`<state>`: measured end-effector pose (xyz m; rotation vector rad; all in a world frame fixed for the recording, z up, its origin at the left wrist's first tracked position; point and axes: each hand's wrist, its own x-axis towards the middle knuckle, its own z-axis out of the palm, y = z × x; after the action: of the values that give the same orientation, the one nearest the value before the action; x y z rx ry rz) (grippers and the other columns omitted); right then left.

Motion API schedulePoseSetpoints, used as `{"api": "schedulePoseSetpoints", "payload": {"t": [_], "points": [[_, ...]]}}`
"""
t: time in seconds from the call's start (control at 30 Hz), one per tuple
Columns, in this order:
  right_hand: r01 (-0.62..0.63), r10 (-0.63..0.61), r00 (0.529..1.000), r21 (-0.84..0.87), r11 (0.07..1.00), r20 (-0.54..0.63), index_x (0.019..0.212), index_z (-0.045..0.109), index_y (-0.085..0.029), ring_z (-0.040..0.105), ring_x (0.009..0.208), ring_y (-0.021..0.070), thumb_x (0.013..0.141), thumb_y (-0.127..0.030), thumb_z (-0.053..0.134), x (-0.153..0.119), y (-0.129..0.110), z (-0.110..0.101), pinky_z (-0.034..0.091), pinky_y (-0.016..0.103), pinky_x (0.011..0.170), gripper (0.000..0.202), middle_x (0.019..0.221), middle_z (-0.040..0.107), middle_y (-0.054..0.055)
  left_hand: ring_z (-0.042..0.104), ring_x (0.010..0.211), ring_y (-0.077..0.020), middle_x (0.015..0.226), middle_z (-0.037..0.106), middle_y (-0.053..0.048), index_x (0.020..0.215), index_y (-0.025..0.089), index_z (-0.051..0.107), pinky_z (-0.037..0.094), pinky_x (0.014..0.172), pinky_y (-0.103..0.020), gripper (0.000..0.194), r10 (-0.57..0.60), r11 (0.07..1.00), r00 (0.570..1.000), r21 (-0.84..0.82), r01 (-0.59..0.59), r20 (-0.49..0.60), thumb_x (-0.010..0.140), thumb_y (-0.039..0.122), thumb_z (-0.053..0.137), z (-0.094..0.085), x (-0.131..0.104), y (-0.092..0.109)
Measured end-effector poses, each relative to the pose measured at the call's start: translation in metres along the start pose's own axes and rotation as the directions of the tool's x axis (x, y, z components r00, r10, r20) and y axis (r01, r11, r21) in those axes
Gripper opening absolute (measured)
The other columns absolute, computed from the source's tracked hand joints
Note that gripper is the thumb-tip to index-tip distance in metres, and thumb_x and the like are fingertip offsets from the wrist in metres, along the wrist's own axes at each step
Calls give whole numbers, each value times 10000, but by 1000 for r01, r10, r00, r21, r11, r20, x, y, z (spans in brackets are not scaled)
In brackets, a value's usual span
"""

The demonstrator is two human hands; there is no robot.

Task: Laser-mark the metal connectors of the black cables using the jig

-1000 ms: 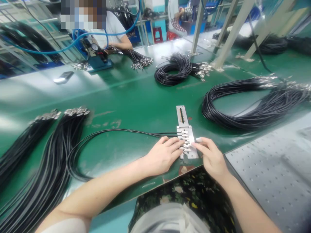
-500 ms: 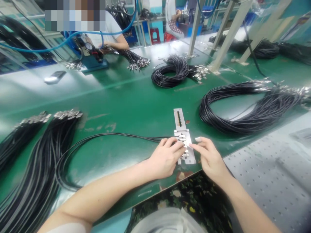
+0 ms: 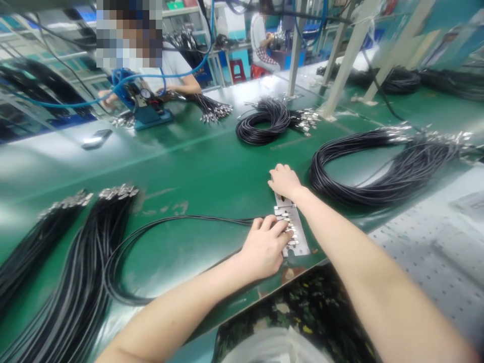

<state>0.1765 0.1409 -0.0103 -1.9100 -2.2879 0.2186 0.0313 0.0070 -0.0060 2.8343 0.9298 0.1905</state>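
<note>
A metal hinged fixture [image 3: 302,246] lies near the table's front edge, with a row of silver cable connectors [image 3: 290,227] set side by side on its near plate. My left hand [image 3: 264,247] rests over the connectors' left side, its fingers spread and pressing down on them. Thin black cables [image 3: 204,218] run leftward from under these fingers and loop back on the table. My right hand [image 3: 286,181] reaches to the far end and has its fingers curled over the fixture's narrow slotted flap [image 3: 283,200], hiding most of it.
Black cable bundles with metal ends lie at left [image 3: 86,252], at right [image 3: 336,189] and farther back [image 3: 260,126]. Across the green table [image 3: 196,171], a person works at a blue press [image 3: 151,116]. A phone-like object [image 3: 97,139] lies there. Posts [image 3: 350,60] rise at back right.
My right hand has moved forward from beside the connectors to the far flap and closed over it. My left hand stays on the connectors. The view has shifted slightly.
</note>
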Motion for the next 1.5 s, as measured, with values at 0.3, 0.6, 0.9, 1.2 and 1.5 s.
{"api": "schedulePoseSetpoints", "payload": {"t": [0.3, 0.6, 0.9, 1.2, 1.5], "points": [[86, -92, 992, -74, 994, -81, 914, 614, -91, 439, 998, 290, 809, -211, 534, -21, -20, -68, 427, 386, 796, 178, 1007, 496, 158, 311, 1139, -304, 1275, 436, -37, 1128, 239, 536, 337, 845, -471, 387, -8, 999, 999, 43, 10, -39, 749, 193, 474, 1, 5, 1], [313, -304, 842, -56, 948, -446, 787, 598, -160, 489, 801, 191, 858, -265, 516, -180, -7, -29, 401, 330, 738, 151, 851, 559, 73, 445, 935, -197, 1023, 536, -62, 1026, 201, 608, 404, 843, -350, 249, 113, 976, 991, -178, -124, -74, 840, 232, 446, -24, 10, -32], [-136, 91, 893, -72, 988, -441, 856, 611, -178, 476, 932, 278, 793, -440, 567, -212, -42, 30, 277, 523, 927, 273, 948, 555, 128, 521, 936, -161, 1037, 531, -41, 1110, 209, 580, 433, 864, -296, 321, -51, 931, 997, -365, 27, -55, 825, 161, 440, 10, 47, -55], [-294, 285, 752, 84, 952, -595, 747, 596, -191, 477, 908, 249, 686, -318, 650, -244, -11, 16, 341, 479, 901, 150, 923, 522, 93, 523, 745, -121, 929, 513, -30, 974, 202, 631, 468, 699, -263, 239, 21, 838, 987, -535, -105, -160, 783, 185, 487, 8, 79, -1], [-484, 435, 721, 58, 873, -540, 723, 541, -201, 485, 935, 253, 658, -239, 619, -368, 128, -13, 411, 415, 830, 109, 964, 513, 74, 526, 834, -143, 962, 482, -52, 977, 167, 616, 459, 800, -273, 276, 285, 809, 955, -514, -286, -82, 770, 84, 453, 67, 179, 153]]}}
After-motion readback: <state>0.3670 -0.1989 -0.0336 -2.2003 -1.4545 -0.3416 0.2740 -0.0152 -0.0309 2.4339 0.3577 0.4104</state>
